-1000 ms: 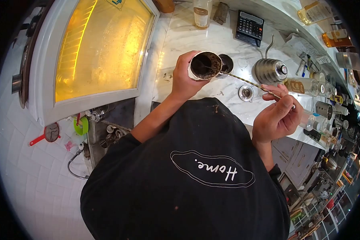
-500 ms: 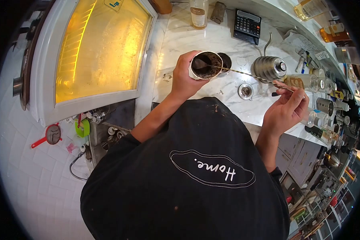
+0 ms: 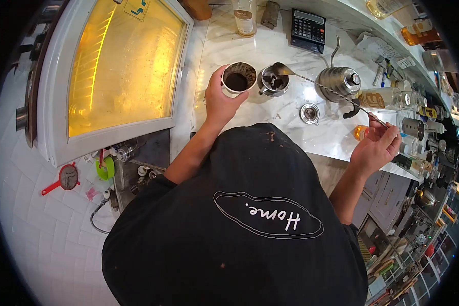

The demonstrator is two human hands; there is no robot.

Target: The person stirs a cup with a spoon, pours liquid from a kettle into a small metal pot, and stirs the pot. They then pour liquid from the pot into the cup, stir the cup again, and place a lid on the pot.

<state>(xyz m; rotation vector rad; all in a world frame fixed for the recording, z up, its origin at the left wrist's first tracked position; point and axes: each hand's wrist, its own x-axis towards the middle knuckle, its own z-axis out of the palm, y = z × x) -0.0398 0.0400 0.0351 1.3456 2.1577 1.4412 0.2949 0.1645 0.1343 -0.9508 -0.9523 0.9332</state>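
Note:
My left hand (image 3: 223,102) is wrapped round a white cup (image 3: 238,77) with dark stuff in its bottom and dark smears on its inner wall. Just right of it stands a metal cup (image 3: 274,82) with a handle, holding dark clumps. My right hand (image 3: 376,148) pinches the far end of a long twisted-handle spoon (image 3: 311,80). The spoon's bowl hangs over the rim of the metal cup, apart from the white cup.
A steel gooseneck kettle (image 3: 337,83), a small round metal item (image 3: 309,113), a calculator (image 3: 308,29) and a labelled bottle (image 3: 245,18) stand on the marble counter (image 3: 222,48). Bottles and jars line the right side. A glowing yellow panel (image 3: 125,71) is at the left.
The spoon's bowl has come out of the white cup and is over the metal cup. My left hand has moved left with the white cup, uncovering the metal one. My right hand has moved slightly right.

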